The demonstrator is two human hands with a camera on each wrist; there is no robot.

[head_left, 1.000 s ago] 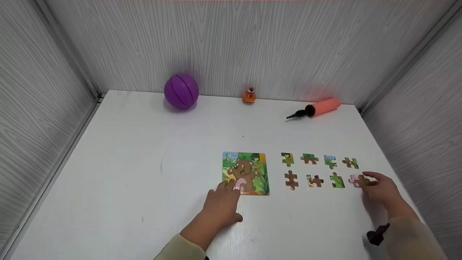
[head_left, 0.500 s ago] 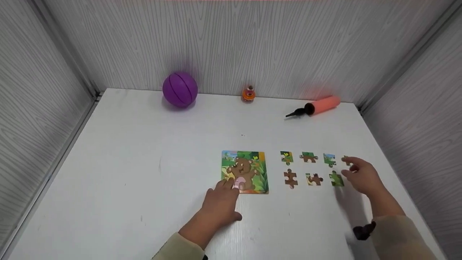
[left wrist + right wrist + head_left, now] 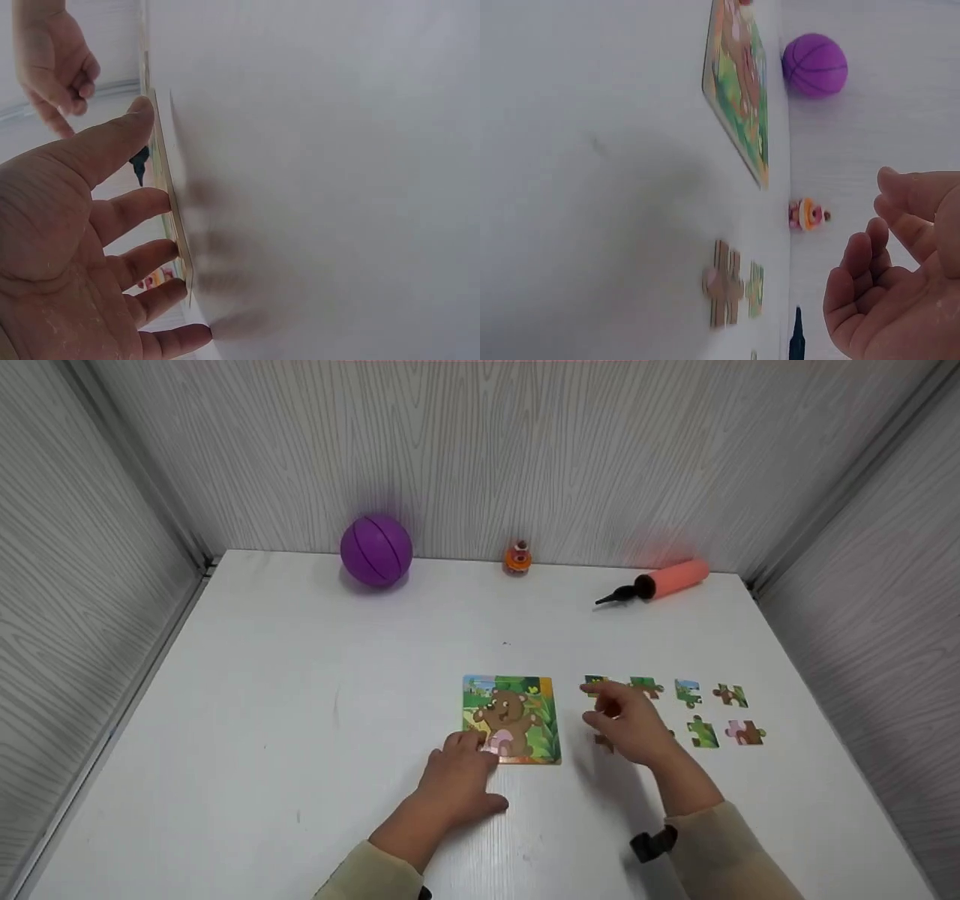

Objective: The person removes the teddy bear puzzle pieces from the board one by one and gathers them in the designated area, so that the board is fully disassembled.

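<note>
A square bear jigsaw board (image 3: 525,709) lies flat near the middle of the table. My left hand (image 3: 457,784) rests its fingertips at the board's lower left corner; in the left wrist view its fingers are spread along the board's edge (image 3: 171,202). To the right, several loose jigsaw pieces lie in two rows, among them a pink-and-brown piece (image 3: 744,733) and a green piece (image 3: 703,732). Above the left end of these rows hovers my right hand (image 3: 630,727), holding nothing, thumb and index finger apart. It partly hides the brown piece (image 3: 724,285), seen whole in the right wrist view.
Along the back wall stand a purple ball (image 3: 376,550) and a small orange toy figure (image 3: 517,559). A coral hand pump (image 3: 679,580) with a black nozzle lies at the back right. Grey panels (image 3: 862,547) enclose the white table (image 3: 300,682).
My right hand has swept left across the pieces, from the pink-and-brown one at the far right to the left end. The pieces stay in place. My left hand stays at the board's corner.
</note>
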